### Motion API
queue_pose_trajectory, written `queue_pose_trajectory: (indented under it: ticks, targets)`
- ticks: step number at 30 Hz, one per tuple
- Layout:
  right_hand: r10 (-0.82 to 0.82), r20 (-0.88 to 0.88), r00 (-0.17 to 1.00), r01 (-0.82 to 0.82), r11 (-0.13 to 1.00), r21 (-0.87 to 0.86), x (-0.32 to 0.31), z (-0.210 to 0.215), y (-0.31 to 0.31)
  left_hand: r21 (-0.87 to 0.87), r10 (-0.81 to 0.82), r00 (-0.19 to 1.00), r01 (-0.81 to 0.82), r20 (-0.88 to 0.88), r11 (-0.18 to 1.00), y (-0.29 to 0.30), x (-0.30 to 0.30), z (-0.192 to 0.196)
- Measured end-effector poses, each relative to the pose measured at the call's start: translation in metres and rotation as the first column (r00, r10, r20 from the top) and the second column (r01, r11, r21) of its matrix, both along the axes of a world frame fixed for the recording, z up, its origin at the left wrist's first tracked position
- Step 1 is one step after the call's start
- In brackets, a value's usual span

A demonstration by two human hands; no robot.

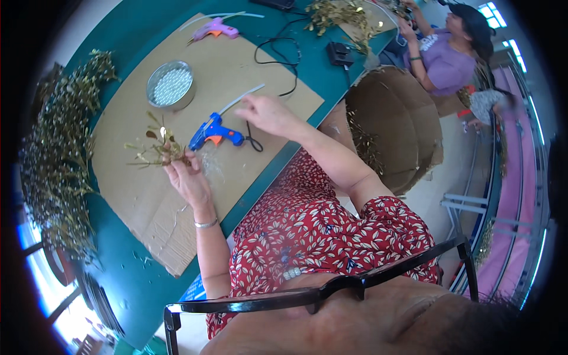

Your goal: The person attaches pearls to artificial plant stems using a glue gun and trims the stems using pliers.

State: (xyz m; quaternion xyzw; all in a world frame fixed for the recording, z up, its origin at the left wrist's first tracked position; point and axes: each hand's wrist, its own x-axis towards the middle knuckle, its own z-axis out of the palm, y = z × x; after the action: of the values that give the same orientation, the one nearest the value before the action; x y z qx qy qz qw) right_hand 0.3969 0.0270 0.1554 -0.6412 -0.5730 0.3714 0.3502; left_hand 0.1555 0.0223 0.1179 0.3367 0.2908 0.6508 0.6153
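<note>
My left hand (190,182) pinches a small sprig of gold artificial foliage (155,148) above a cardboard sheet (133,201). Close beside it on the cardboard lies a blue glue gun (214,131) with an orange trigger, its nozzle toward the sprig. A whitish glue stick (242,98) slants out behind the gun. Above and right of the gun, my right hand (269,115) hovers with fingers curled together; whatever they may hold is too small to make out. A round metal tin (188,97) of pearly white beads stands farther back on the cardboard.
Bundled gold-green foliage (59,148) lines the table's left side. A pink glue gun (216,29) rests at the far edge, near a black cable (278,47) and a black adapter (339,54). Right of the table stands a large cardboard box (396,118). Another person (444,59) works at far right.
</note>
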Motion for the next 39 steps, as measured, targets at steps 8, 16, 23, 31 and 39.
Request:
queue_pose_trajectory:
  ticks: [8,16,23,31,39]
  targets:
    - [-0.734,0.320,0.599,0.581,0.673,0.457,0.227,-0.002,-0.026,-0.009,0.014,1.000,-0.014,-0.010,1.000,-0.003,0.002,0.018]
    - [-0.628,0.049,0.777,0.605,0.766,0.219,0.203,0.036,-0.024,0.016,-0.045,0.999,0.045,0.023,0.999,-0.007,-0.010,0.027]
    - [-0.629,-0.172,0.758,0.651,0.711,0.266,0.232,0.047,0.046,0.013,-0.020,0.998,0.019,0.052,1.000,-0.011,0.006,0.025]
    - [-0.742,-0.524,0.418,0.888,0.454,0.065,0.482,0.007,-0.039,-0.034,0.049,0.998,-0.050,-0.036,0.998,-0.021,0.052,0.024]
    - [-0.812,-0.473,0.341,0.902,0.424,-0.078,0.556,-0.035,-0.062,0.042,0.024,0.999,-0.023,-0.032,0.999,0.013,0.054,-0.012]
